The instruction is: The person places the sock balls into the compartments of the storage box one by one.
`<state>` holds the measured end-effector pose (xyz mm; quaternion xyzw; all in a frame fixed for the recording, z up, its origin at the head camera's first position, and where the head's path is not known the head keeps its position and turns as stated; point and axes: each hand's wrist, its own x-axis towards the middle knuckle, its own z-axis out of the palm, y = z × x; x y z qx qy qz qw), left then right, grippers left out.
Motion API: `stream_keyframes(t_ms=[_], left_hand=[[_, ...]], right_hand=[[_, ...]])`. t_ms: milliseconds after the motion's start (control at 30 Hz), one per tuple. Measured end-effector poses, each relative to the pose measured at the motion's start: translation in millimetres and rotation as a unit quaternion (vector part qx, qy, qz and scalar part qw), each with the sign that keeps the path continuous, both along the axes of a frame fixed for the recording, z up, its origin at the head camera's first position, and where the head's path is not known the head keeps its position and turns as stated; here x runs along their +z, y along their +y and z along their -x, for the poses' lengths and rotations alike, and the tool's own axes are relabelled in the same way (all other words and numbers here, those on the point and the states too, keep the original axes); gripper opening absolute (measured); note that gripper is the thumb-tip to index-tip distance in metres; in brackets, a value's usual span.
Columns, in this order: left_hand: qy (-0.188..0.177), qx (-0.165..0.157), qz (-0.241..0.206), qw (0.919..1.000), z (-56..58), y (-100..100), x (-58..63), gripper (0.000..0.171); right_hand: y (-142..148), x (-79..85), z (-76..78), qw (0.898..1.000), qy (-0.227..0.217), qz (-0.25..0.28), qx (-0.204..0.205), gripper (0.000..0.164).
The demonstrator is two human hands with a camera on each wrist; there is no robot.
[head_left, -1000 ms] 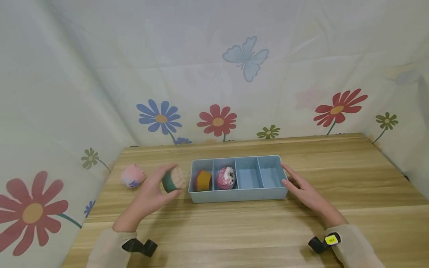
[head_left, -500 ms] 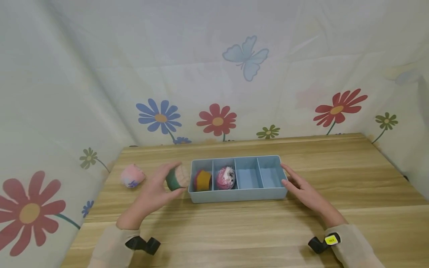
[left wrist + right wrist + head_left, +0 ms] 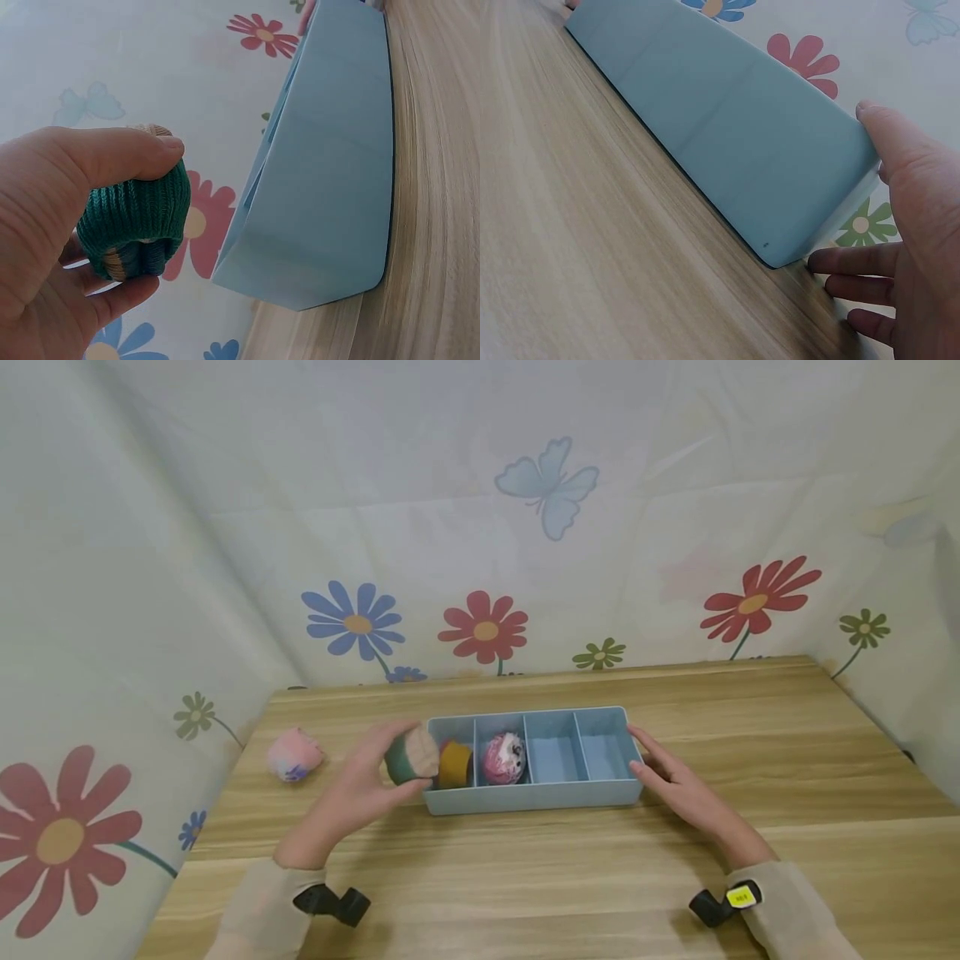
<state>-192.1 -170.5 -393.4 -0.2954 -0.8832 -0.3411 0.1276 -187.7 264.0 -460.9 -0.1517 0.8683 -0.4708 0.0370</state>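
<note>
In the head view my left hand [image 3: 358,785] holds a balled-up green and beige sock [image 3: 411,757] at the left end of a light-blue divided box [image 3: 534,797]. The left wrist view shows the thumb on top of the ribbed green knit and fingers beneath the sock [image 3: 142,206]. Inside the leftmost compartment sits a mustard-yellow balled sock [image 3: 454,765], partly hidden by the held one. A pink and white fuzzy sock ball [image 3: 504,758] lies in the second compartment. My right hand [image 3: 686,789] rests against the box's right end, thumb at the rim, fingers extended.
A pale pink balled sock [image 3: 295,754] with bluish marks lies on the wooden table [image 3: 525,885], left of my left hand. The two right compartments of the box hold nothing. A flower-printed curtain [image 3: 615,568] hangs behind and beside the table.
My left hand has moved right with the green and beige sock, from beside the box to over its left end. My right hand and the box have stayed in place.
</note>
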Motion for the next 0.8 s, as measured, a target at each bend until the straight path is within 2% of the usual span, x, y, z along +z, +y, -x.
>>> stream_keyframes(t_ms=[33,133,200,267,567,800], left_hand=[[-0.003,0.000,0.000,1.0000,-0.3,1,0.8,0.073],[-0.003,-0.005,-0.002,1.0000,0.1,5,2.1,0.073],[-0.002,-0.008,-0.003,1.0000,0.1,7,3.1,0.073],[0.002,-0.012,-0.006,0.9999,1.4,9,2.9,0.073],[0.012,-0.028,-0.014,0.9994,5.8,21,4.8,0.073],[-0.003,-0.030,-0.012,0.9995,7.0,30,9.5,0.072]], right_hand=[[-2,5.1,-2.6,1.000,-0.001,-0.001,0.000,0.058],[-2,5.8,-3.1,1.000,0.001,-0.003,0.000,0.059],[-2,4.6,-2.4,1.000,0.000,0.001,-0.001,0.059],[2,-4.1,1.7,1.000,0.003,0.005,0.000,0.059],[3,-3.8,1.1,1.000,0.001,0.007,0.002,0.059],[3,-4.7,1.4,1.000,0.002,0.005,0.001,0.058]])
